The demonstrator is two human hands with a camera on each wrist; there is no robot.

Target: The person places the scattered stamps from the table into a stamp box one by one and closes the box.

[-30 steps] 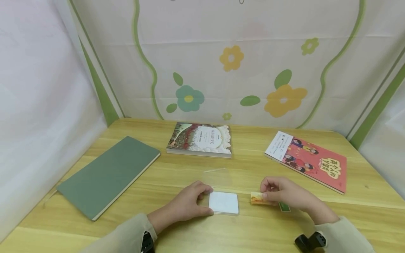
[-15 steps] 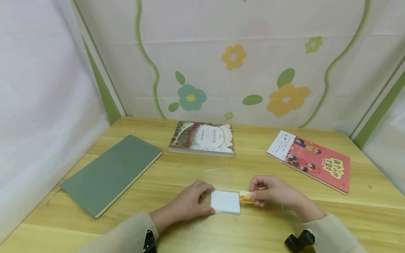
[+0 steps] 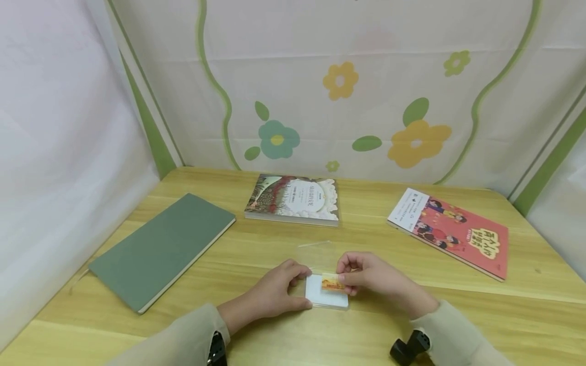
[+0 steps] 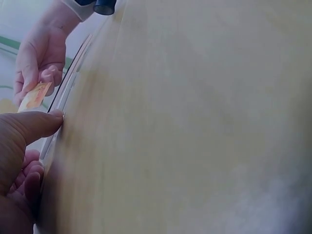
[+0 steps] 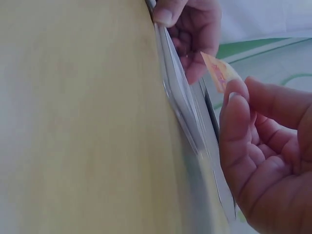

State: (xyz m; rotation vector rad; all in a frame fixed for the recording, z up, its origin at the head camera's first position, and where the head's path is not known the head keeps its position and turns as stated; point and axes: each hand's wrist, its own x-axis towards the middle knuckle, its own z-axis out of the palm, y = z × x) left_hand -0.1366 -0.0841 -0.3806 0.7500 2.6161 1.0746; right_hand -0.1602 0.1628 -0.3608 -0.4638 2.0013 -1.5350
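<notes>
In the head view, a shallow clear plastic case (image 3: 331, 307) lies on the table with a white rectangular insert (image 3: 313, 290) in it. My left hand (image 3: 274, 292) grips its left end, thumb on the near corner and fingers on the far one. Between thumb and fingers, my right hand (image 3: 371, 274) pinches a small orange-and-yellow picture card (image 3: 330, 282), which is over the right part of the white insert. In the right wrist view the card (image 5: 219, 73) is slightly curved, held apart from the case (image 5: 178, 92). Part of the card is hidden by my right fingers.
Behind the case lies a clear sheet or lid (image 3: 316, 256), hard to make out. A green notebook (image 3: 165, 249) is at left, an illustrated book (image 3: 293, 198) at the back, and a red book (image 3: 458, 234) at right. A fabric screen (image 3: 284, 81) edges the wooden table (image 3: 503, 315).
My right hand has moved left with the orange card, from beside the case to over the white insert. The small green card seen earlier under the right wrist is now hidden. My left hand stays put.
</notes>
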